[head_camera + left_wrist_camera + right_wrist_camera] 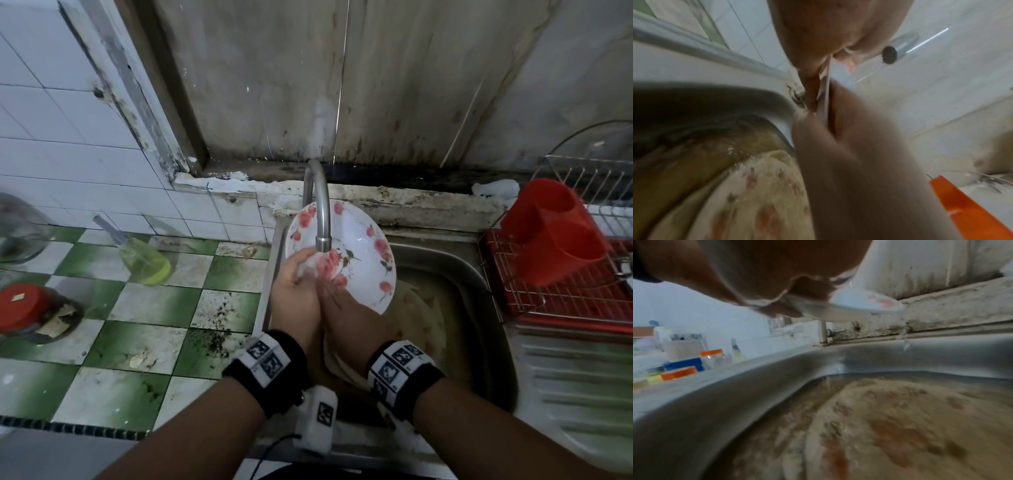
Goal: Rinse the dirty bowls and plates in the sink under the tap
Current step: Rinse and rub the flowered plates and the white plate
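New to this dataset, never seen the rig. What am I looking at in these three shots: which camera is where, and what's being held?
There is no robot: a person works bare-handed, with a camera on the head and one strapped to each wrist.

The head view looks down at a steel sink. The left hand grips the rim of a white flowered plate, tilted under the tap. The right hand lies against the plate's face, its fingers blurred.

The left wrist view looks along that hand; its fingers pinch the plate edge. The right wrist view looks under the plate at more dishes lying in murky water.

On the tiled counter stands a soap bottle; a red drying rack stands to the right.
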